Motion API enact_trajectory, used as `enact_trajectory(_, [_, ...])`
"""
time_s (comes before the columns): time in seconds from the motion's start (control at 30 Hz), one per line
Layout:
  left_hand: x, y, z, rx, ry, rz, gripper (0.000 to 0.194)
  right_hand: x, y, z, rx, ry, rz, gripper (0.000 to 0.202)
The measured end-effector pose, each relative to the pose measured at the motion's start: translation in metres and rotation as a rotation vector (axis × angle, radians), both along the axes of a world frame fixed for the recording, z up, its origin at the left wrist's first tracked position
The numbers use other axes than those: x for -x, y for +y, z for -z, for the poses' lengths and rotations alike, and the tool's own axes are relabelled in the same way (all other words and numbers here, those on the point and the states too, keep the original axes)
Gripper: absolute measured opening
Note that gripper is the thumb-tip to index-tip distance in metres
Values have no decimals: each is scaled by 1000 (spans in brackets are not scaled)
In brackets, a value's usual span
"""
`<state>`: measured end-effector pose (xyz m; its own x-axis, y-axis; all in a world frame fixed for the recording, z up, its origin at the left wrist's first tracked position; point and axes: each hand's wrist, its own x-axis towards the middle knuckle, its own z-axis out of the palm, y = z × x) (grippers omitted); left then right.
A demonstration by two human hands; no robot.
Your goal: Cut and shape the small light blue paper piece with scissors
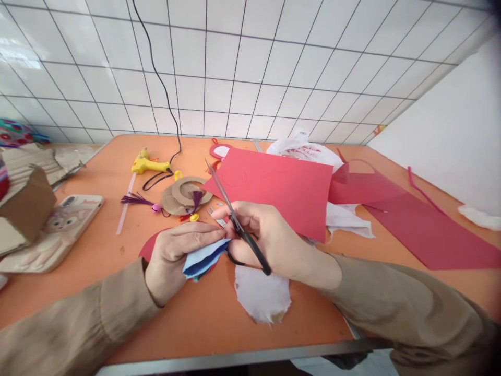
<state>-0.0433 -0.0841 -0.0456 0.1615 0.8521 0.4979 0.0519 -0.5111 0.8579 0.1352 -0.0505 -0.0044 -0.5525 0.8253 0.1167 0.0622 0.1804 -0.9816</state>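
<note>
Folded blue fabric point(205, 257), light on the outside and darker within, is pinched in my left hand point(178, 250), whose fingers are closed on it. My right hand point(270, 235) is closed around black-handled scissors point(256, 250), their blades pointing up and away to the left. The fingertips of both hands meet at the fabric's right end. Below my right hand a ragged round white cloth piece point(262, 294) lies on the table. Part of a red round piece point(152, 245) shows behind my left hand.
Behind my hands are red sheets point(282, 188), cardboard rings point(182, 193) with tassels and bells, and a yellow glue gun point(151, 164) with a black cord. A phone point(66, 224) and cardboard box point(29, 206) sit at left. A white plastic bag point(303, 149) lies at the back.
</note>
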Motion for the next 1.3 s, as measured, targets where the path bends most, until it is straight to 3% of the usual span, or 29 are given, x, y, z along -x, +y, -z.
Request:
enact_trajectory(0.2, [-3, -1, -1, 77, -81, 68, 20, -4, 3, 3, -28, -61, 21, 36])
enact_trajectory(0.37, [-4, 0, -8, 178, -42, 112, 12, -6, 9, 2, 92, -135, -30, 31])
enact_trajectory(0.5, [-5, -1, -8, 334, -29, 87, 30, -5, 12, 3, 142, -133, -41, 30])
enact_trajectory(0.73, [-6, -3, -2, 569, -138, 63, 33, -8, 13, -4, 197, -148, -83, 30])
enact_trajectory(1.03, [-6, 1, 6, 626, -284, 4, 26, -11, 2, 1, -121, -144, 16, 45])
enact_trajectory(1.3, [-17, -3, -3, 628, -204, -102, 35, -2, -2, 13, -225, -154, 125, 34])
